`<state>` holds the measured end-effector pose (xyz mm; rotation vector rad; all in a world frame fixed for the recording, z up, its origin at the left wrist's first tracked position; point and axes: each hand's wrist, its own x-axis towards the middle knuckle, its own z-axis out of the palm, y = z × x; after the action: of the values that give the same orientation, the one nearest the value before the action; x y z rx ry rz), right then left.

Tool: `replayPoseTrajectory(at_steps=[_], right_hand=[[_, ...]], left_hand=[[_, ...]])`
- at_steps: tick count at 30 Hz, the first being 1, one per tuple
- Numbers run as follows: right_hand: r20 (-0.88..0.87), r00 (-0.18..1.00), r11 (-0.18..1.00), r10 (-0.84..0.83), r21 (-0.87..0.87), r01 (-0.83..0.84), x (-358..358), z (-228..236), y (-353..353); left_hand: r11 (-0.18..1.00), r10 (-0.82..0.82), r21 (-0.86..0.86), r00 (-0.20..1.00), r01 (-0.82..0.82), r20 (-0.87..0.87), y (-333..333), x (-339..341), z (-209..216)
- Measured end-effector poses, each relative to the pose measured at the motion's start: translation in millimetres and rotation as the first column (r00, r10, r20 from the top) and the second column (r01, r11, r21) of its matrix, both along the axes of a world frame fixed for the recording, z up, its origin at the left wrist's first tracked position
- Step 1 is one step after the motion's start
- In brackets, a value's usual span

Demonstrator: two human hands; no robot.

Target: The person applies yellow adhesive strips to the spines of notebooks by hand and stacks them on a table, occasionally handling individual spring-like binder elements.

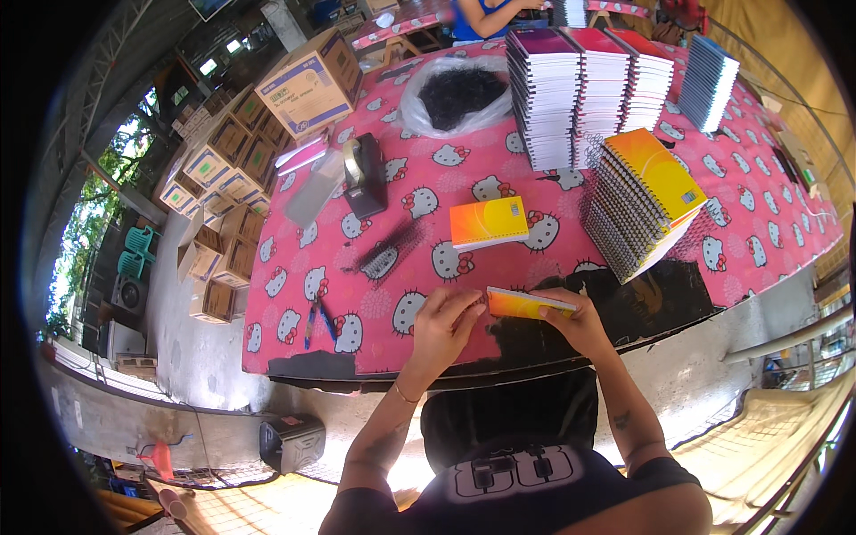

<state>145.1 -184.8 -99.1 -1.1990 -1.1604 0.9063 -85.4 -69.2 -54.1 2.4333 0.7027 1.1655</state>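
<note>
A small yellow-orange notebook (519, 305) is tilted up over the near edge of the table. My right hand (578, 321) is closed on its right end, the thumb on the cover. Beside its left end, my left hand (446, 325) pinches its fingertips together; whatever they hold is too small to name. Another yellow-orange notebook (489, 222), with no coil showing, lies flat just beyond. Loose dark plastic binding coils (390, 251) lie to its left. To the right stands a tall stack of yellow spiral notebooks (644, 201).
Blue-handled pliers (318, 323) lie at the left near edge, beyond them a tape dispenser (364, 174). A plastic bag of black coils (459, 94), a carton (309, 82) and purple and red notebook stacks (544, 98) stand at the back. A co-worker's arm (490, 16) shows far off.
</note>
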Motion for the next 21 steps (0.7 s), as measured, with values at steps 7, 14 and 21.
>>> replayPoseTrajectory(at_steps=[7,14,21], right_hand=[[0.056,0.998,0.999,0.042,-0.003,-0.041,4,4,-2],[0.024,0.998,0.998,0.058,-0.038,-0.057,1,9,-3],[0.052,0.996,0.996,0.076,-0.044,-0.074,2,6,-6]], left_hand=[[0.995,-0.029,-0.101,0.996,0.021,-0.082,10,-1,0],[0.942,-0.299,-0.212,0.938,0.260,-0.175,33,1,27],[0.894,-0.342,-0.372,0.917,0.250,-0.206,41,4,13]])
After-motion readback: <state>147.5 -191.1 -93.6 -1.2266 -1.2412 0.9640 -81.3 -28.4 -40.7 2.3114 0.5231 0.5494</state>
